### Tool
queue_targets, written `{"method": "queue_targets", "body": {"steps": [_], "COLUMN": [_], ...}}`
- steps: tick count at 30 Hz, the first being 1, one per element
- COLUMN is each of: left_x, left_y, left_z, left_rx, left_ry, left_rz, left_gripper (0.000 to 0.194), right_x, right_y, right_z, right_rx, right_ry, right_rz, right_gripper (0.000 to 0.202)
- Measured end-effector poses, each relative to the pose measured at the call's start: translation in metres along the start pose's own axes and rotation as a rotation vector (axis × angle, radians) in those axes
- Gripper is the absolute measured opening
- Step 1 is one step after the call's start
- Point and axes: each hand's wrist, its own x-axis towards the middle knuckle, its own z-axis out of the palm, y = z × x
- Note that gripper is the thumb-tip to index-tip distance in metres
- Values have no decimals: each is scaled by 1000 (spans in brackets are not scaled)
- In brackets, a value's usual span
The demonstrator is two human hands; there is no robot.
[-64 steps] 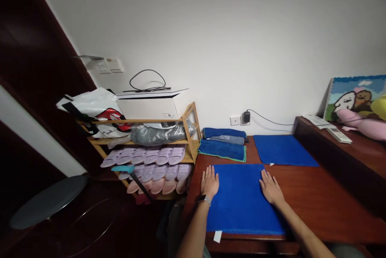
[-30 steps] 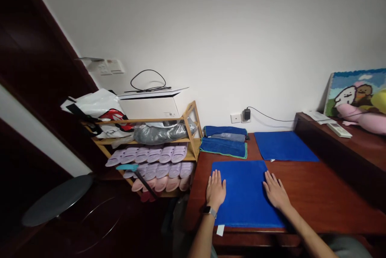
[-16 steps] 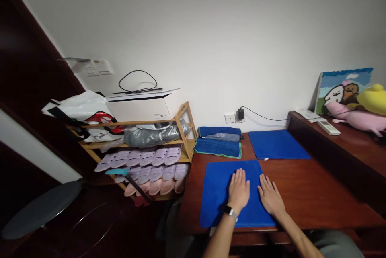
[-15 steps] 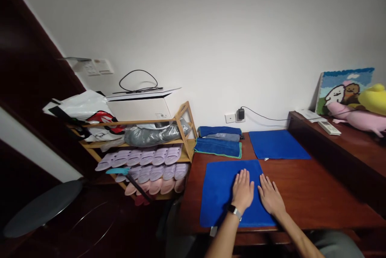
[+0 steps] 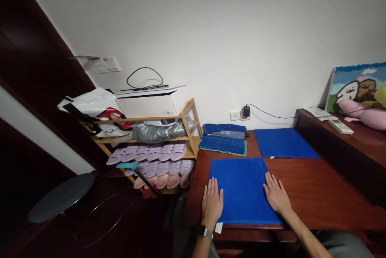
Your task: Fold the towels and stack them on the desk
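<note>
A blue cloth lies flat and spread out on the brown wooden table, its white tag hanging at the front edge. My left hand rests palm down on the cloth's left edge, fingers extended. At the opposite edge, my right hand lies flat, partly on the cloth and partly on the wood. Neither hand grips anything. Behind, a second blue cloth is laid flat near the wall, and a folded dark blue cloth with green trim sits at the back left.
Left of the table stands a wooden rack with several slippers, a white box and bags. A round stool is at far left. A charger is plugged into the wall. On the right ledge are a remote and a pink plush toy.
My left hand has slid left from the cloth's middle to its left edge. My right hand stays at the right edge. The view has shifted slightly.
</note>
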Motion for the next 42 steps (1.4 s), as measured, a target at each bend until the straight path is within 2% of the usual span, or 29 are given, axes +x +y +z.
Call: {"method": "queue_targets", "body": {"steps": [5, 10, 12, 15, 20, 22, 23, 25, 31, 33, 36, 42], "left_x": [0, 4, 6, 5, 0, 0, -1, -4, -36, -47, -56, -55], "left_y": [7, 2, 9, 46, 146, 165, 165, 145, 15, -13, -24, -18], "left_z": [3, 2, -1, -8, -12, -10, -9, -7, 2, 5, 8, 8], "left_rx": [3, 2, 3, -60, -249, -265, -257, -214, -10, 11, 15, 27], "left_ry": [14, 31, 36, 41, -58, -101, -108, -89, 88, 142, 177, 192], "left_rz": [-3, 0, 2, 87, 419, 462, 455, 393, 84, 52, 54, 43], "left_gripper": [61, 60, 60, 58, 59, 60, 60, 60, 61, 62, 62, 63], "right_x": [-22, -56, -61, -61, -61, -62, -62, -62, -62, -62, -66, -88], "right_y": [6, 12, 10, 5, 3, 5, 5, 6, 8, 8, 9, 9], "right_z": [2, 13, 11, 2, -5, -5, -4, -2, 3, 4, 7, 25], "right_rx": [34, 32, 41, 46, 11, 14, 17, 25, 35, 21, 2, 9], "right_ry": [21, 26, 27, 17, -32, -36, -34, -18, 49, 55, 88, 171], "right_rz": [-31, -47, -41, -40, -41, -51, -53, -49, -56, -58, -64, -131], "right_gripper": [73, 75, 74, 73, 74, 73, 73, 73, 72, 72, 71, 70]}}
